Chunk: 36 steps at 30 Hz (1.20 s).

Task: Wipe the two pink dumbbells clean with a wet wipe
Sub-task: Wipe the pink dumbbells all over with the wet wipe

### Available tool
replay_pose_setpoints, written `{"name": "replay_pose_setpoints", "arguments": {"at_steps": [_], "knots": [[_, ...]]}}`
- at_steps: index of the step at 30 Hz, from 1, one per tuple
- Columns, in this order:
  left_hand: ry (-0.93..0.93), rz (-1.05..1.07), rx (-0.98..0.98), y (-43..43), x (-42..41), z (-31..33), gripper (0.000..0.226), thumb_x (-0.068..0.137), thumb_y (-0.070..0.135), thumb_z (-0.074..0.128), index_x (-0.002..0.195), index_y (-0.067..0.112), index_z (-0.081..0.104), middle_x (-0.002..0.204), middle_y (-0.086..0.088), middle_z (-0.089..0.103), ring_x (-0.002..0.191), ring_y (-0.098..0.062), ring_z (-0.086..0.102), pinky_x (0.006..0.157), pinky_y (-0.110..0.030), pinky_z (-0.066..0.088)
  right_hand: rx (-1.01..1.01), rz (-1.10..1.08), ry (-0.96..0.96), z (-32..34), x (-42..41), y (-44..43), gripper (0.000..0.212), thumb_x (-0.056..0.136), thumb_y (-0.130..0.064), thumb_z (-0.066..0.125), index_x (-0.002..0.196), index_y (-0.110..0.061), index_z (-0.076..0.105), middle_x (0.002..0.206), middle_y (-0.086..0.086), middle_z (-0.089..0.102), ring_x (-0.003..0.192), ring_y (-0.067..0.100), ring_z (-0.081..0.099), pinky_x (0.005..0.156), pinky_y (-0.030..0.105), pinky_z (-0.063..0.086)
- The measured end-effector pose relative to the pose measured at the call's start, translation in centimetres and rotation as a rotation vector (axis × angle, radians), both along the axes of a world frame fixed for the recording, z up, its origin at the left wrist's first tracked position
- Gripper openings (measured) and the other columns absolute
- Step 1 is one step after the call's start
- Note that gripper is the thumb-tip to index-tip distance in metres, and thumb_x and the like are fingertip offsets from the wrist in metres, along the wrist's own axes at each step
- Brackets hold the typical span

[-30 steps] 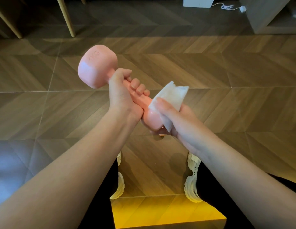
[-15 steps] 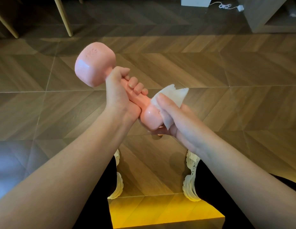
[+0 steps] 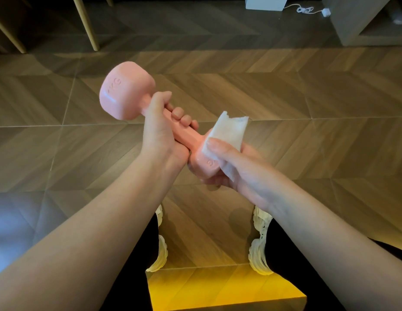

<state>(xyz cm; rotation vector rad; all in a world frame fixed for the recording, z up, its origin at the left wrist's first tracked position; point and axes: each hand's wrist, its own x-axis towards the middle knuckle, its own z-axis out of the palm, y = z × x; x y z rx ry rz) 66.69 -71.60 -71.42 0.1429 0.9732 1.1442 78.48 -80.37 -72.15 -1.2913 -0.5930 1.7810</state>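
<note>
One pink dumbbell (image 3: 126, 92) is held in the air in front of me, tilted with its far head up and to the left. My left hand (image 3: 160, 131) is wrapped around its handle. My right hand (image 3: 236, 167) cups the near head from below and presses a white wet wipe (image 3: 227, 135) against it with the thumb. The near head is partly hidden by the wipe and my fingers. Only this one dumbbell is in view.
Below is a wooden herringbone floor (image 3: 285, 97). My two light shoes (image 3: 259, 243) stand on it near a yellow-lit patch. Wooden furniture legs (image 3: 85, 23) are at the top left, a grey cabinet (image 3: 364, 21) and a white cable (image 3: 307, 10) at the top right.
The dumbbell has turned a little in my hands, so the near head now shows its end face. The wipe has shifted over the top of that head.
</note>
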Motion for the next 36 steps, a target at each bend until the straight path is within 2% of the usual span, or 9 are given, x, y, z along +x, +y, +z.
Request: {"name": "replay_pose_setpoints", "arguments": {"at_steps": [4, 8, 12, 17, 22, 26, 29, 33, 36], "knots": [[-0.014, -0.025, 0.004, 0.1, 0.0, 0.0, 0.031, 0.090, 0.021, 0.052, 0.065, 0.020, 0.035, 0.050, 0.006, 0.030, 0.041, -0.012, 0.029, 0.047, -0.023, 0.035, -0.012, -0.069, -0.078, 0.1, -0.5, 0.1, 0.051, 0.089, -0.048, 0.063, 0.125, -0.013, 0.059, 0.120, 0.021, 0.068, 0.109, 0.039, 0.067, 0.069, 0.037, 0.056], [-0.033, -0.022, -0.033, 0.4, 0.1, 0.1, 0.030, 0.089, 0.020, 0.053, 0.064, 0.020, 0.036, 0.050, 0.006, 0.032, 0.040, -0.011, 0.032, 0.048, -0.022, 0.036, -0.045, -0.096, -0.024, 0.0, 0.1, 0.3, 0.048, 0.099, -0.046, 0.048, 0.126, -0.008, 0.059, 0.123, 0.029, 0.063, 0.113, 0.048, 0.061, 0.073, 0.042, 0.056], [0.012, -0.013, -0.092, 0.4, -0.1, -0.1, 0.031, 0.089, 0.018, 0.056, 0.064, 0.018, 0.039, 0.049, 0.005, 0.040, 0.041, -0.010, 0.040, 0.049, -0.020, 0.039, 0.013, -0.034, 0.047, -0.4, 0.8, -0.3, 0.052, 0.090, -0.038, 0.060, 0.131, -0.007, 0.053, 0.125, 0.025, 0.064, 0.102, 0.034, 0.063, 0.076, 0.041, 0.057], [0.029, -0.001, -0.083, 0.4, 0.1, -0.2, 0.030, 0.092, 0.019, 0.053, 0.067, 0.020, 0.035, 0.048, 0.007, 0.032, 0.038, -0.010, 0.031, 0.046, -0.021, 0.033, 0.053, -0.016, -0.111, -0.5, 0.4, -0.2, 0.056, 0.080, -0.034, 0.076, 0.129, -0.018, 0.054, 0.112, 0.007, 0.072, 0.102, 0.023, 0.071, 0.074, 0.034, 0.057], [0.027, -0.025, -0.023, 0.6, -0.1, 0.1, 0.033, 0.091, 0.024, 0.050, 0.064, 0.021, 0.032, 0.049, 0.007, 0.028, 0.040, -0.011, 0.027, 0.044, -0.021, 0.031, -0.007, -0.039, -0.039, -0.3, -0.2, 0.1, 0.045, 0.095, -0.044, 0.057, 0.125, -0.012, 0.057, 0.124, 0.025, 0.064, 0.108, 0.039, 0.067, 0.075, 0.042, 0.060], [0.019, -0.027, -0.037, 0.7, -0.2, 0.1, 0.032, 0.092, 0.024, 0.050, 0.065, 0.021, 0.033, 0.050, 0.007, 0.028, 0.041, -0.010, 0.027, 0.047, -0.023, 0.031, 0.057, 0.004, -0.037, -0.3, 0.1, -0.1, 0.054, 0.087, -0.040, 0.069, 0.131, -0.013, 0.051, 0.119, 0.017, 0.068, 0.096, 0.024, 0.068, 0.069, 0.033, 0.057], [0.025, -0.025, -0.056, 0.2, 0.1, -0.1, 0.032, 0.091, 0.023, 0.052, 0.066, 0.021, 0.033, 0.052, 0.007, 0.030, 0.042, -0.011, 0.029, 0.049, -0.024, 0.032, 0.052, 0.007, -0.167, -0.7, -0.3, -0.2, 0.053, 0.087, -0.037, 0.072, 0.131, -0.017, 0.051, 0.116, 0.013, 0.069, 0.100, 0.028, 0.070, 0.069, 0.032, 0.055], [0.015, -0.065, -0.054, 0.0, 0.6, -0.1, 0.031, 0.091, 0.022, 0.052, 0.065, 0.021, 0.034, 0.050, 0.006, 0.032, 0.042, -0.012, 0.030, 0.049, -0.023, 0.033, -0.042, -0.095, -0.229, -0.2, -0.9, 0.2, 0.047, 0.094, -0.050, 0.058, 0.120, -0.010, 0.061, 0.112, 0.025, 0.070, 0.090, 0.033, 0.070, 0.069, 0.039, 0.058], [-0.002, -0.060, -0.053, 0.3, 0.4, 0.0, 0.031, 0.090, 0.022, 0.053, 0.064, 0.021, 0.035, 0.049, 0.007, 0.032, 0.040, -0.011, 0.031, 0.049, -0.023, 0.033, -0.077, -0.119, -0.119, -0.1, -0.2, 0.2, 0.052, 0.099, -0.049, 0.047, 0.123, -0.005, 0.059, 0.119, 0.031, 0.064, 0.090, 0.033, 0.067, 0.067, 0.039, 0.056]]}}
